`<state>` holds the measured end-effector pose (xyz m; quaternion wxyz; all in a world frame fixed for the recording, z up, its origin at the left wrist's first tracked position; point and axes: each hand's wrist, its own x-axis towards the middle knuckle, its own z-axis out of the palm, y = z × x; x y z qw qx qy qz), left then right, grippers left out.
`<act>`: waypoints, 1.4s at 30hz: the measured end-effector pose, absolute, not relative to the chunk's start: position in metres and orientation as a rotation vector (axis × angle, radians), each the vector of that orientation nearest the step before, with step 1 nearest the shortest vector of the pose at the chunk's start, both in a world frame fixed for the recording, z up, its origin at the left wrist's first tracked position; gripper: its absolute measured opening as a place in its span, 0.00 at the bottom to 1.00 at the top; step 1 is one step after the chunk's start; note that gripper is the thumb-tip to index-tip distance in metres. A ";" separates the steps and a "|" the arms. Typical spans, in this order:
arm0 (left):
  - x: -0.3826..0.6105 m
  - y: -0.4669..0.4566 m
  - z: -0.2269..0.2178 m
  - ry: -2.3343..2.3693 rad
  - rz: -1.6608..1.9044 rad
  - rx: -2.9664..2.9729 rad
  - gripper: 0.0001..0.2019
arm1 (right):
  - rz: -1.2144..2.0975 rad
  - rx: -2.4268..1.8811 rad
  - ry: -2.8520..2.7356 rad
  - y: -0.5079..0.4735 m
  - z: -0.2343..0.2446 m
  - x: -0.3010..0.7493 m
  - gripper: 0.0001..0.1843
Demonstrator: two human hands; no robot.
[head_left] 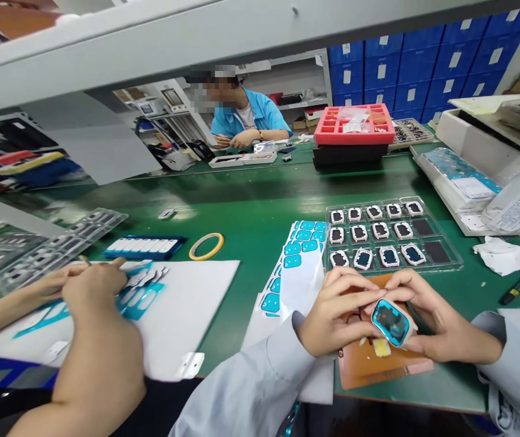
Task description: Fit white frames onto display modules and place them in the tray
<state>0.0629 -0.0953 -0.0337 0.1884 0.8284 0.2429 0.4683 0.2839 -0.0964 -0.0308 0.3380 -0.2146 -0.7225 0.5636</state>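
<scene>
Between my two hands is a small watch case (pixel 392 323), rounded and rectangular, with a blue film on its face. My left hand (pixel 339 309) grips its left side with fingers and thumb. From the right, my right hand (pixel 437 318) closes around the other side, thumb at the lower edge. Both hands are above an orange-brown mat (pixel 364 370), where a small yellow piece (pixel 381 347) lies just below the case. Beyond my hands, a clear tray (pixel 451 255) holds rows of similar cases. Left of it lie sheets of blue adhesive stickers (pixel 271 302).
At the left, a co-worker's hands (pixel 91 282) work over a white foam sheet (pixel 196 291). A roll of yellow tape (pixel 206 246) lies mid-table. Another person in a blue shirt (pixel 253 115) sits opposite. A red tray (pixel 355 124), crumpled tissue (pixel 499 255) and a marker (pixel 515 289) are around.
</scene>
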 end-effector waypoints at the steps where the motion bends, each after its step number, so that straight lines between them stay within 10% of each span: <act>1: 0.063 -0.094 -0.035 0.677 1.341 2.326 0.24 | 1.525 -0.542 -1.863 -0.096 -0.030 0.285 0.22; 11: 0.065 -0.094 -0.036 0.665 1.368 2.292 0.23 | 1.837 -0.484 -1.674 -0.094 -0.023 0.284 0.25; 33: 0.060 -0.096 -0.032 0.696 1.232 2.210 0.20 | 1.416 -0.568 -2.054 -0.082 -0.012 0.292 0.25; 42: 0.052 -0.099 -0.035 0.735 1.314 1.604 0.13 | 0.085 -2.512 -1.747 -0.037 0.007 0.421 0.10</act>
